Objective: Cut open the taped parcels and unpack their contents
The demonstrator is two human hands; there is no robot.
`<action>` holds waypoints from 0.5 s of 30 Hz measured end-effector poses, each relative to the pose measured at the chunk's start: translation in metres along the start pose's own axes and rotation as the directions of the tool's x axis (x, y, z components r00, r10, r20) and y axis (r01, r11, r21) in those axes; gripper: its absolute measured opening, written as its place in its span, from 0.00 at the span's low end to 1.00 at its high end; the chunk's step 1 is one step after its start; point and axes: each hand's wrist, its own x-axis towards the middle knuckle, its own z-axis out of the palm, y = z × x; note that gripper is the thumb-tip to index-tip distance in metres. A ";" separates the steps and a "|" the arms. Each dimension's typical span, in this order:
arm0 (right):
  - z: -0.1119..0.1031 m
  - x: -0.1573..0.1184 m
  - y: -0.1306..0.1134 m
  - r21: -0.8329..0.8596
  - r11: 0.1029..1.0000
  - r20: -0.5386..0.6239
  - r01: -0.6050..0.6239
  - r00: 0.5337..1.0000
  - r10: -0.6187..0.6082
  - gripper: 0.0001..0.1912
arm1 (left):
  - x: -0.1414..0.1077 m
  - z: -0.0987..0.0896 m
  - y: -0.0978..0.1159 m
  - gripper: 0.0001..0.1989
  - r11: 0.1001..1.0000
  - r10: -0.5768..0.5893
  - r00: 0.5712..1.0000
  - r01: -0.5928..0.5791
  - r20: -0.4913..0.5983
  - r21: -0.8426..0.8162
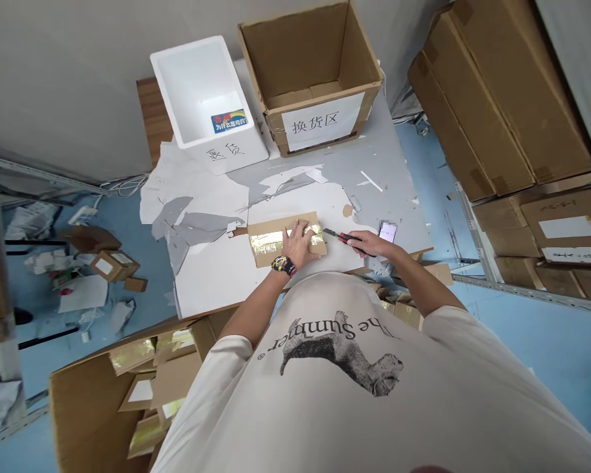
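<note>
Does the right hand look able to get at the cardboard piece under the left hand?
Probably yes. The right hand holds a red-handled utility knife, its blade tip right at the end of the taped cardboard piece; the left hand rests on the piece's middle, leaving that end free.

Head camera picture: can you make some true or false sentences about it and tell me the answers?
1. The right hand holds a box cutter. True.
2. The left hand grips a roll of tape. False: it presses flat on a cardboard piece with shiny gold tape.
3. A watch is on the left wrist. True.
4. The white foam box has its lid on. False: it is open, and you can see inside.
</note>
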 end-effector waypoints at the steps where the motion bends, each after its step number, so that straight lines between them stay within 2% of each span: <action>1: 0.002 0.003 0.000 -0.006 1.000 0.014 -0.008 1.000 0.009 0.24 | 0.000 -0.001 0.000 0.39 1.000 -0.002 1.000 0.002 0.006 0.006; 7: 0.003 0.033 -0.012 -0.118 0.993 0.023 0.003 1.000 -0.001 0.20 | 0.002 -0.005 0.003 0.39 0.998 -0.022 0.999 0.020 0.037 0.052; 11: -0.009 0.038 -0.014 -0.182 0.983 0.043 0.008 0.999 0.000 0.19 | 0.003 -0.006 0.003 0.38 0.999 -0.023 0.999 0.021 0.046 0.042; 15: -0.015 0.041 -0.020 -0.175 0.985 0.069 -0.005 0.997 0.017 0.22 | 0.004 -0.003 0.000 0.38 1.000 -0.012 1.000 0.012 0.023 -0.001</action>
